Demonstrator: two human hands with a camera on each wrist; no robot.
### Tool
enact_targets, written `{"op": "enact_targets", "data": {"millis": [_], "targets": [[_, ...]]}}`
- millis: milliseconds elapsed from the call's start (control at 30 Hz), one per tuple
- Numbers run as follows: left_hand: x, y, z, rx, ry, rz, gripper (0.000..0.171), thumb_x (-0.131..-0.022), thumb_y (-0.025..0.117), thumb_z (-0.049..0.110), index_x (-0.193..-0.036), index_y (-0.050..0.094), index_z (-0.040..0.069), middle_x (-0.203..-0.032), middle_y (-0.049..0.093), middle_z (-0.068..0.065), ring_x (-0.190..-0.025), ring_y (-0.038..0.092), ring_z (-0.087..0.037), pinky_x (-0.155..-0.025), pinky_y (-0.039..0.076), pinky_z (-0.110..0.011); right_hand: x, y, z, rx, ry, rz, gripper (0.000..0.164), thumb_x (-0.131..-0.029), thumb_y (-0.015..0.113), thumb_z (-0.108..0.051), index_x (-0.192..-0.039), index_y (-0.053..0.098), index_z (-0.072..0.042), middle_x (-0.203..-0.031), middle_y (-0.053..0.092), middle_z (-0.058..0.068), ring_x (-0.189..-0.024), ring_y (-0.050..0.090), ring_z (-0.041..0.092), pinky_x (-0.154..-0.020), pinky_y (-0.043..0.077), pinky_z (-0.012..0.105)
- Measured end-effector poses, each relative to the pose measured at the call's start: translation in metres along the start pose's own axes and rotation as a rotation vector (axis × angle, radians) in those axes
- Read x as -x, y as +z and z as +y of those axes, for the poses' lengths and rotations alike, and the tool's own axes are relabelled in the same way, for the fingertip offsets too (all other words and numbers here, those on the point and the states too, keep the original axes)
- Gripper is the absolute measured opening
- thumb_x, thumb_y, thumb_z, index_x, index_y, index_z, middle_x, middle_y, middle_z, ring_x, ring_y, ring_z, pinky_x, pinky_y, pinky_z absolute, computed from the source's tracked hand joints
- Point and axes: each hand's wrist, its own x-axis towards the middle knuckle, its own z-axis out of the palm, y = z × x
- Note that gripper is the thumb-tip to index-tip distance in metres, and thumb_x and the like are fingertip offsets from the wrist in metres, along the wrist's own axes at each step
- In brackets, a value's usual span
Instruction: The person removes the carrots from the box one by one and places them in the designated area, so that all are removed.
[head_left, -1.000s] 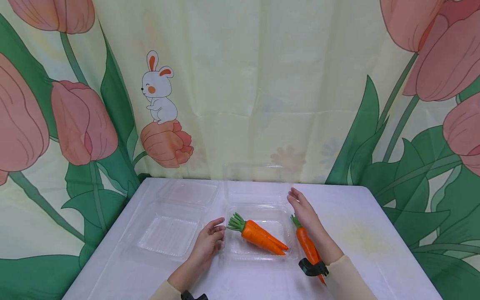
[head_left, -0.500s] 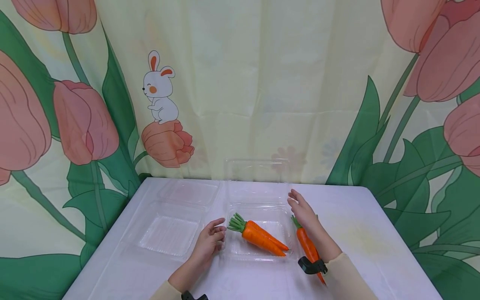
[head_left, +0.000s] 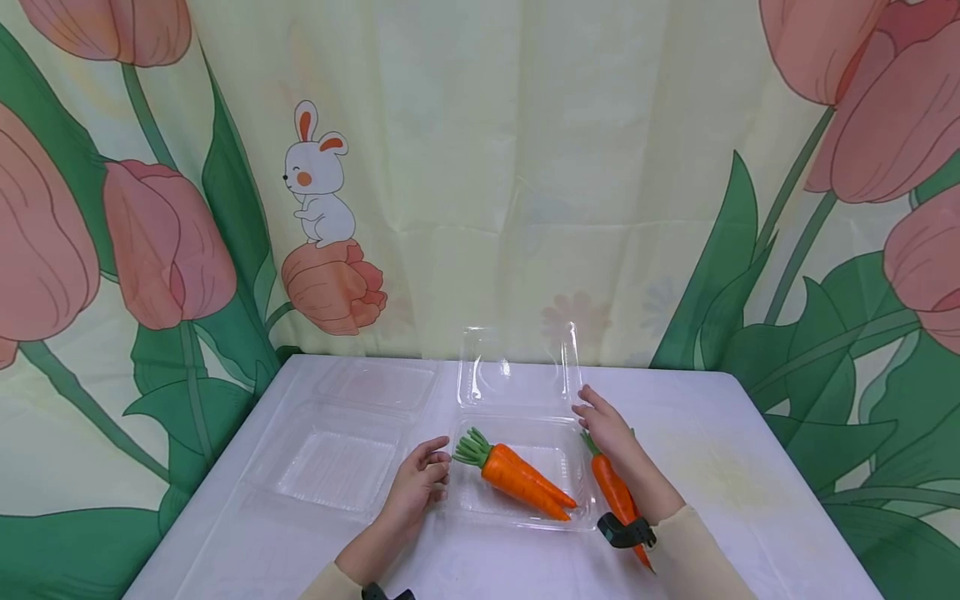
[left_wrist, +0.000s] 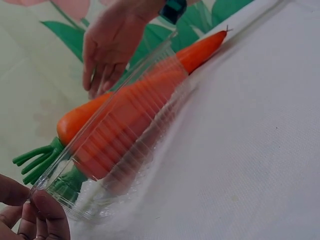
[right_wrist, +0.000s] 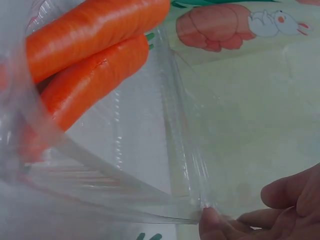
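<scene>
In the head view a clear plastic clamshell container stands with its lid raised at the back. Two orange carrots with green tops lie slanted across its base. At its left side is my left hand; in the left wrist view that hand's thumb and finger pinch the rim corner. Near the back right corner, my right hand touches the plastic with a fingertip, its thumb apart, as the right wrist view shows. Another carrot lies on the table under my right forearm, partly covered.
A second clear clamshell container, lid laid back, sits on the left of the white-covered table. Behind the table hangs a curtain printed with tulips and a rabbit.
The container's base has shifted slightly nearer to me with its carrots, and its lid has changed its tilt and now catches more light. Both hands stay almost where they were.
</scene>
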Motion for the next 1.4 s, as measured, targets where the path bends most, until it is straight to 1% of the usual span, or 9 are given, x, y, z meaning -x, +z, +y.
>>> {"op": "enact_targets", "data": {"millis": [67, 233, 433, 700, 900, 1033, 1133, 1267, 1400], "targets": [[0.001, 0.000, 0.001, -0.001, 0.001, 0.001, 0.049, -0.099, 0.058, 0.005, -0.147, 0.049, 0.002, -0.109, 0.056, -0.007, -0.082, 0.054, -0.016, -0.062, 0.048, -0.023, 0.001, 0.000, 0.001, -0.002, -0.004, -0.006, 0.064, -0.109, 0.037, -0.023, -0.164, 0.013, -0.001, -0.168, 0.021, 0.026, -0.145, 0.039, 0.050, -0.115, 0.032, 0.063], [0.002, 0.000, 0.000, 0.008, 0.011, -0.011, 0.050, -0.098, 0.057, 0.004, -0.148, 0.048, 0.000, -0.109, 0.056, -0.008, -0.081, 0.054, -0.016, -0.060, 0.047, -0.023, 0.000, -0.001, 0.004, -0.001, -0.011, -0.016, 0.063, -0.109, 0.037, -0.024, -0.163, 0.016, 0.001, -0.166, 0.023, 0.028, -0.145, 0.039, 0.050, -0.117, 0.031, 0.061], [0.001, 0.001, -0.002, 0.009, 0.004, -0.016, 0.051, -0.098, 0.057, 0.004, -0.148, 0.047, 0.001, -0.108, 0.056, -0.007, -0.081, 0.053, -0.016, -0.061, 0.048, -0.023, 0.000, -0.001, 0.006, 0.022, 0.013, -0.021, 0.065, -0.109, 0.042, -0.029, -0.164, 0.019, -0.004, -0.166, 0.026, 0.027, -0.147, 0.037, 0.050, -0.115, 0.032, 0.064], [-0.001, 0.000, -0.002, 0.011, -0.003, -0.015, 0.050, -0.099, 0.057, 0.004, -0.148, 0.046, 0.000, -0.108, 0.057, -0.008, -0.080, 0.054, -0.016, -0.061, 0.048, -0.023, 0.001, 0.001, 0.008, 0.031, -0.024, -0.035, 0.051, -0.109, 0.040, -0.026, -0.157, 0.039, -0.008, -0.163, 0.033, 0.025, -0.144, 0.039, 0.050, -0.114, 0.033, 0.066], [0.000, 0.000, 0.000, 0.014, -0.003, -0.013, 0.049, -0.099, 0.057, 0.005, -0.147, 0.048, 0.000, -0.107, 0.057, -0.008, -0.080, 0.054, -0.016, -0.061, 0.048, -0.022, 0.001, 0.004, 0.007, 0.058, -0.053, -0.014, 0.048, -0.109, 0.040, -0.023, -0.154, 0.044, -0.008, -0.162, 0.036, 0.024, -0.148, 0.035, 0.047, -0.115, 0.030, 0.067], [0.002, 0.000, 0.000, 0.003, -0.009, -0.007, 0.047, -0.099, 0.057, 0.007, -0.146, 0.050, 0.002, -0.107, 0.057, -0.009, -0.081, 0.055, -0.016, -0.062, 0.048, -0.022, 0.002, 0.005, 0.007, 0.056, -0.066, -0.010, 0.046, -0.109, 0.041, -0.024, -0.153, 0.047, -0.010, -0.162, 0.037, 0.022, -0.148, 0.036, 0.046, -0.116, 0.030, 0.066], [0.001, 0.000, 0.000, 0.001, -0.009, -0.005, 0.047, -0.099, 0.057, 0.007, -0.145, 0.051, 0.003, -0.107, 0.058, -0.009, -0.081, 0.055, -0.016, -0.062, 0.048, -0.022, 0.004, 0.005, 0.005, 0.043, -0.083, -0.016, 0.045, -0.109, 0.042, -0.024, -0.151, 0.049, -0.010, -0.161, 0.040, 0.021, -0.146, 0.039, 0.044, -0.117, 0.031, 0.066], [0.001, 0.000, -0.001, 0.007, -0.006, -0.007, 0.047, -0.100, 0.058, 0.008, -0.146, 0.050, 0.002, -0.107, 0.058, -0.007, -0.081, 0.055, -0.016, -0.062, 0.047, -0.022, 0.007, 0.007, 0.002, 0.034, -0.122, -0.041, 0.044, -0.109, 0.043, -0.022, -0.149, 0.051, -0.008, -0.159, 0.043, 0.021, -0.143, 0.043, 0.044, -0.116, 0.035, 0.063], [0.001, 0.000, -0.001, 0.007, -0.006, -0.010, 0.048, -0.100, 0.058, 0.008, -0.147, 0.048, 0.002, -0.107, 0.058, -0.006, -0.080, 0.055, -0.016, -0.061, 0.047, -0.023, 0.011, 0.011, -0.001, 0.031, -0.133, -0.066, 0.042, -0.109, 0.045, -0.023, -0.148, 0.052, -0.008, -0.156, 0.047, 0.020, -0.141, 0.046, 0.042, -0.115, 0.040, 0.059]]}}
